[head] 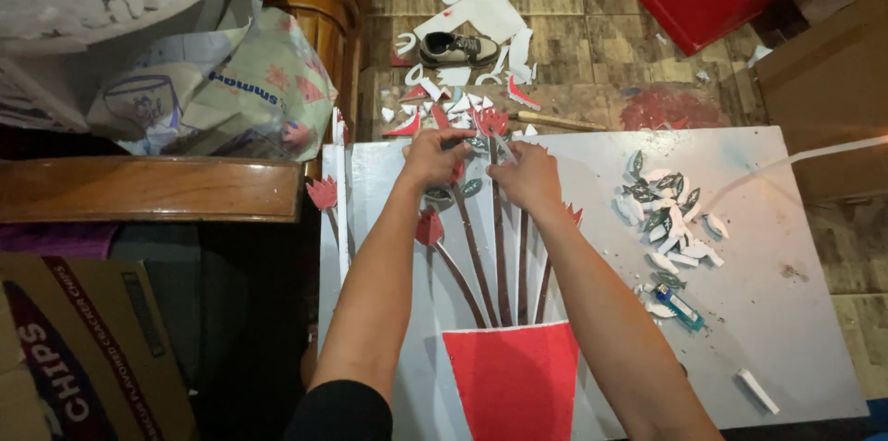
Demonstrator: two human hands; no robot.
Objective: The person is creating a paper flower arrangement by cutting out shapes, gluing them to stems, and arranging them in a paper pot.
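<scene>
Both hands pinch at the board's far edge, left hand [431, 156] and right hand [527, 174] on a red paper flower [490, 120] — light, flimsy, best held by its edges.

Single head-worn view: the camera looked steeply down from close above a white board [740, 311] on the floor, facing forward along both forearms.

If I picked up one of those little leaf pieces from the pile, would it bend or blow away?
Probably it would blow away easily: the leaf pieces look small, thin and flat, heaped loosely on the white board. They seem cut from foam or card, so likely light and a little bendy. Being flat, they should not roll.
</scene>
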